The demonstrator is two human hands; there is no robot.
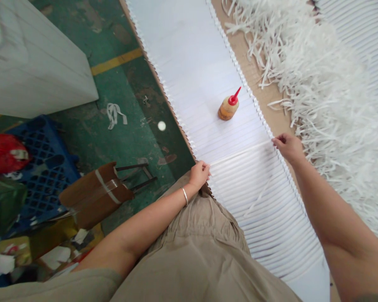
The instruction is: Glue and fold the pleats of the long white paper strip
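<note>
A long white board (189, 54) with notched edges runs away from me, its near part crossed by rows of white strips (264, 222). One white strip (241, 153) stretches across the board between my hands. My left hand (199, 174) pinches its end at the board's left edge. At the right edge, the fingers of my right hand (288, 147) are closed on the other end. Beyond the strip, a small squeeze bottle (227, 110) stands on the board, with a red pointed nozzle and amber liquid inside.
A large heap of loose white strips (327, 75) lies right of the board. On the green floor (135, 142) to the left are a cardboard-covered stool (94, 195), a blue plastic pallet (47, 167) and a red bag (4, 153). A large white block-shaped object (40, 71) stands at upper left.
</note>
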